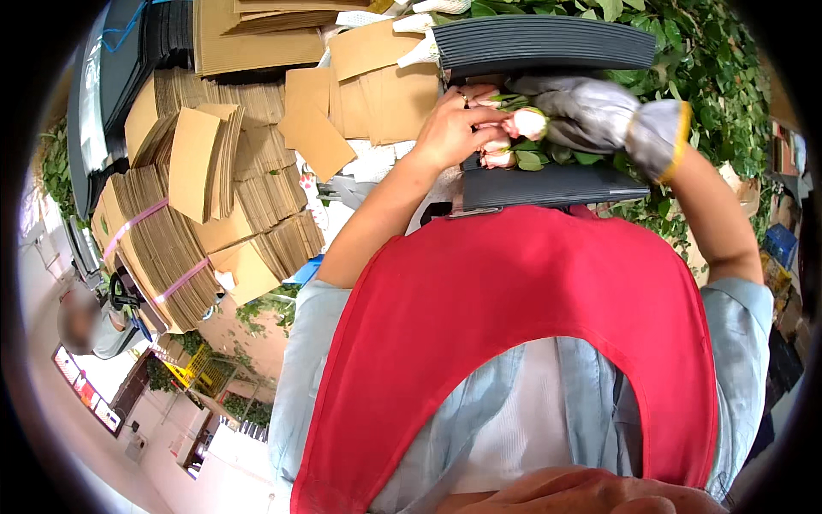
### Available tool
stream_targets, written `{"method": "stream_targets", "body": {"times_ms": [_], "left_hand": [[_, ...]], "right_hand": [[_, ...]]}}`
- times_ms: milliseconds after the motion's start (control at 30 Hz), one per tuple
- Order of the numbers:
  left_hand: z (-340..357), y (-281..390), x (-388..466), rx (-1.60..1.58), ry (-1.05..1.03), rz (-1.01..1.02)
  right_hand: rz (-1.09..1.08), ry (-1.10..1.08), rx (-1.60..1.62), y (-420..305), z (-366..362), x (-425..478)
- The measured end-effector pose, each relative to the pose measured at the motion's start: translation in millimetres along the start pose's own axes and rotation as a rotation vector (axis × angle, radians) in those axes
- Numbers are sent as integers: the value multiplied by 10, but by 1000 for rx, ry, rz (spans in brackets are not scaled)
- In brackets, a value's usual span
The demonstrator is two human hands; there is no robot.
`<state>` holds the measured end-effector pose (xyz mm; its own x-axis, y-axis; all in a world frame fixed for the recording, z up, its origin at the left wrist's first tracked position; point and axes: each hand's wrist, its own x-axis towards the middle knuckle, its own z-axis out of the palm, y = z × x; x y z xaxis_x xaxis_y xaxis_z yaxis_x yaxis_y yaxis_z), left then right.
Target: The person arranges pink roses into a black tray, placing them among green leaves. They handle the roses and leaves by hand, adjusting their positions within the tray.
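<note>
My left hand [453, 128] is bare, with a ring on one finger. Its fingers curl over the heads of several pale pink roses [528, 123]. A grey work glove with a yellow cuff covers my right hand [578, 112], which is blurred over the rose stems and leaves [530, 160]. What its fingers grip is hidden. The roses lie between two dark ribbed blocks, a far one [546, 44] and a near one [552, 186] close to my red apron [514, 270].
Stacks of brown corrugated cardboard [148, 225] stand at the left, some tied with pink straps. Loose cardboard sheets [385, 96] lie beside white foam net sleeves [420, 51]. Leafy stems [713, 83] crowd the right. Another person [109, 324] is at the far left.
</note>
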<state>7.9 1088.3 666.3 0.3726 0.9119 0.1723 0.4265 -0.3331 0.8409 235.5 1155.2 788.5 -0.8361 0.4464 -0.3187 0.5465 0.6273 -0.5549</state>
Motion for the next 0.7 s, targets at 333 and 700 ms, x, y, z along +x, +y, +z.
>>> {"method": "stream_targets", "body": {"times_ms": [333, 700], "left_hand": [[51, 36, -12, 188, 43, 28], [116, -23, -126, 142, 84, 20]], "right_hand": [[-62, 570, -775, 97, 354, 157], [-217, 706, -938, 267, 510, 377]]}}
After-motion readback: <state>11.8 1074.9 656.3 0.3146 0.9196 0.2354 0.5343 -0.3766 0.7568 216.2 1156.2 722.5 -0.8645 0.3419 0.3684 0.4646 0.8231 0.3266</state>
